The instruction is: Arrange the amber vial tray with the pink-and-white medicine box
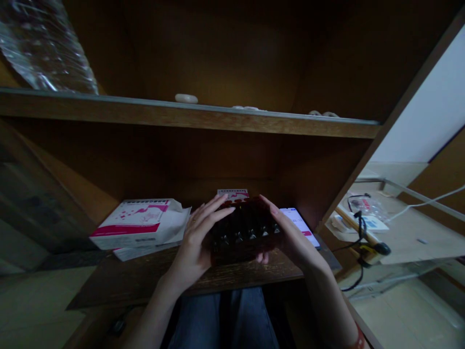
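Both hands hold a dark rectangular tray with a row of small dark vials in it, just above the wooden desk. My left hand wraps its left end, fingers stretched over the top edge. My right hand cups its right end from behind. Right behind the tray lies a small white and red box, partly hidden.
A white and pink box on white paper lies left on the desk. A lit phone lies right of my hand. A wooden shelf spans above, with small white items. Cables and a bag sit on the side surface, right.
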### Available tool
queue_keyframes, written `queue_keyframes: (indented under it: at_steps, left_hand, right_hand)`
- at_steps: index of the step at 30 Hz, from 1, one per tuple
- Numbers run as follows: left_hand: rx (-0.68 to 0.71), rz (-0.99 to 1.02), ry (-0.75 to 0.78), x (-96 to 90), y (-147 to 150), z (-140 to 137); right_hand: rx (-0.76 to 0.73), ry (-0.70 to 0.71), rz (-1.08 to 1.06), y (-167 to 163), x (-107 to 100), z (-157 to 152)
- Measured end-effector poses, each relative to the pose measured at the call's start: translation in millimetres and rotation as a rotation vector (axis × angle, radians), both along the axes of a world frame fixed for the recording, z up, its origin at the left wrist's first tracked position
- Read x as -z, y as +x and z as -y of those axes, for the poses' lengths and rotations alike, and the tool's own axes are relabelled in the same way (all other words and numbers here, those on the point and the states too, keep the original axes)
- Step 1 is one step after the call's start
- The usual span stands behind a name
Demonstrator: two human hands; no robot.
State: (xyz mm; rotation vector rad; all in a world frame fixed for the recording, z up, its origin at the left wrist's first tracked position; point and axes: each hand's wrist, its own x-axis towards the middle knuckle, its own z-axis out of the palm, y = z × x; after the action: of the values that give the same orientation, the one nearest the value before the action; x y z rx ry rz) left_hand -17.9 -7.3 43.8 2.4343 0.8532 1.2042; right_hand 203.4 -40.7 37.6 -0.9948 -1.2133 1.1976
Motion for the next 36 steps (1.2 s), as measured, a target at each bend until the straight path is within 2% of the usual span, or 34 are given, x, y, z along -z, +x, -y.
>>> queue_keyframes:
  at_steps: [4, 9, 15, 18, 21, 23, 27, 30, 32, 34, 36]
  left_hand:
    - [0.006, 0.142, -0.098, -5.2, 7.2, 5.0]
    - [-0.16, 0.459, -0.435, -9.4, 20.8, 10.4]
    - [-0.158, 0.793, -0.68, -14.9, 26.6, 6.9]
    - [-0.106, 0.915, -0.885, -22.2, 25.6, 6.3]
    - [-0.109, 0.896, -1.058, -27.8, 25.6, 8.2]
    - [-0.094, 0.856, -1.128, -29.6, 27.3, 10.7]
    - [-0.014, 0.764, -1.248, -28.6, 27.1, 14.5]
    - [0.031, 0.728, -1.217, -21.5, 18.0, 13.8]
    - [0.011, 0.687, -1.055, -14.2, 10.1, 12.7]
    - [0.028, 0.595, -0.844, -7.5, 4.8, 12.4]
    - [0.127, 0.496, -0.709, -4.1, 4.5, 13.1]
  right_hand:
    - [-0.147, 0.008, -0.029, 7.6, -5.0, 5.3]
    - [-0.137, 0.059, -0.07, 8.2, -7.8, 10.3]
    - [-0.131, 0.104, 0.118, 10.1, -1.6, 9.5]
    - [-0.039, 0.272, 0.368, 11.3, 5.9, 4.0]
    - [0.192, 0.537, 0.66, 5.8, 12.3, -2.5]
    - [0.293, 0.717, 0.805, 0.0, 13.7, -4.7]
    - [0.305, 0.955, 0.964, -4.1, 9.6, -4.4]
    - [0.293, 0.983, 0.848, -0.4, 6.0, -4.4]
    - [0.283, 0.937, 0.686, 0.8, 4.9, -4.0]
    - [0.28, 0.793, 0.487, -1.3, 3.8, -2.1]
    - [0.283, 0.575, 0.308, -6.1, 1.8, 0.7]
